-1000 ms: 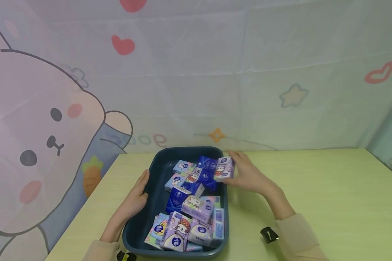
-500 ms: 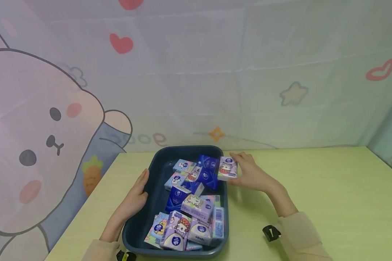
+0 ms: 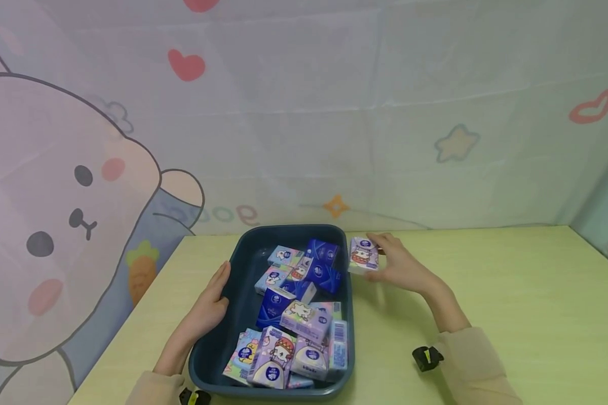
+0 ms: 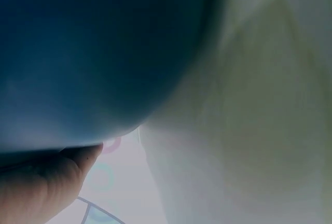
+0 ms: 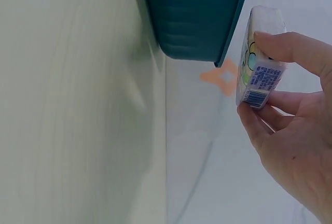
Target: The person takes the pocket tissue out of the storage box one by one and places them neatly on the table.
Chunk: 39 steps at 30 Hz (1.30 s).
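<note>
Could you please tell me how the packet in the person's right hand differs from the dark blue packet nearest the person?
The held packet is whitish and purple with a cartoon character; the dark blue packet shows no such character.
The right hand pinches the held packet outside the bin, while the dark blue packet lies inside.
The held packet's front is uncovered; a lilac packet overlaps the dark blue packet.
Both are boxy and bear a logo.

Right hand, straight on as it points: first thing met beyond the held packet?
Likely the teal bin, on its right side near the far corner; height unclear, the packet may clear it.
</note>
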Motion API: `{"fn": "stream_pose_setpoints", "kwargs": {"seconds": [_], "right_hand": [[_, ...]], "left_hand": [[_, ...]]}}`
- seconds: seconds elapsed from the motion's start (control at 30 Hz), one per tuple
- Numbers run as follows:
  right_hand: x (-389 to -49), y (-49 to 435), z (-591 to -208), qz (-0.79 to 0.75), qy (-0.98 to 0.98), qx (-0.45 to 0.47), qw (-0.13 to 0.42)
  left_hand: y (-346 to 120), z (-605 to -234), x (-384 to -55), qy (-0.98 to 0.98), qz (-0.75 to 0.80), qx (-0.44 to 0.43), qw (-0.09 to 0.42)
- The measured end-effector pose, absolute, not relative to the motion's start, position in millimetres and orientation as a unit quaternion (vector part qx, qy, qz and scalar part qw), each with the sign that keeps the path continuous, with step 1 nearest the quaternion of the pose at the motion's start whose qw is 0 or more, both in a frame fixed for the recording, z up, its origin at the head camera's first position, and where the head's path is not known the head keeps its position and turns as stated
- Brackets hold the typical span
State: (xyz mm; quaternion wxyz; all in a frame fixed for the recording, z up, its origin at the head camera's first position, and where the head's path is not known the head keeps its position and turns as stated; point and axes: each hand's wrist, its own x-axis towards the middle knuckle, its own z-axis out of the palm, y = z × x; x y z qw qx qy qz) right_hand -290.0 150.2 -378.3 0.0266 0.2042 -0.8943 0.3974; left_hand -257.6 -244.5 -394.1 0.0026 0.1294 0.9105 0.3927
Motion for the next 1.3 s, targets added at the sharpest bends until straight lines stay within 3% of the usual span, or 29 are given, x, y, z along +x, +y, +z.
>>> {"fn": "stream_pose_setpoints", "kwargs": {"seconds": [0.3,0.67,1.0,1.3], "right_hand": [[-294.2,156.3,-386.6,0.375,-0.907,0.191,0.027],[-298.4,159.8,-402.6,0.337,-0.922,0.191,0.023],[-299.0,163.2,-408.8,0.336,-0.916,0.218,0.025],[-297.8,161.3,-405.1,0.328,-0.921,0.209,-0.024]], "left_hand": [[-246.8,-393.6,-257.5,0.909,0.399,0.124,0.007],[-245.8,-398.3,-258.4,0.903,0.406,0.136,-0.025],[-245.0,-395.1,-259.2,0.913,0.391,0.117,0.0],[-244.4,-395.4,-259.4,0.913,0.39,0.117,0.0]]}}
